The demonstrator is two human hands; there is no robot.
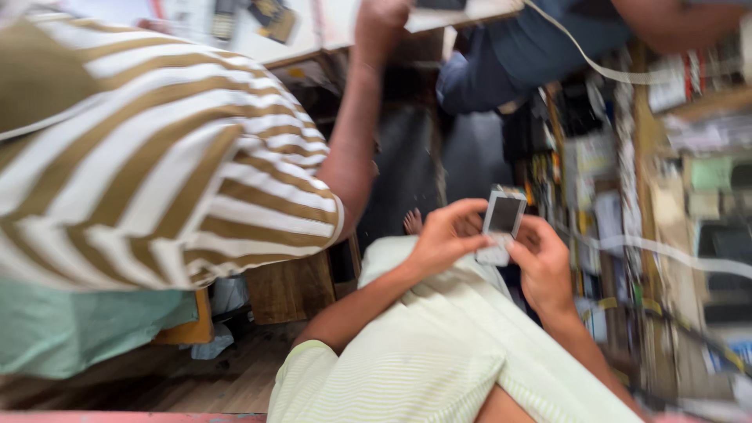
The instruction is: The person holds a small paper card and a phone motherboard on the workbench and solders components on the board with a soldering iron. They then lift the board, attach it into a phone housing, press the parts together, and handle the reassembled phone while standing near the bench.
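The picture is blurred by motion. My left hand and my right hand together hold a small phone with a dark screen and a pale body, above my lap. The left hand's fingers curl over the phone's left edge; the right hand's fingers grip its right side and lower end. My pale striped shirt and light trousers fill the lower middle.
A person in a brown-and-white striped shirt stands close at the left, with one arm reaching up to a counter. Another person in dark clothes is at top right. Cluttered shelves line the right side; wooden floor lies at the lower left.
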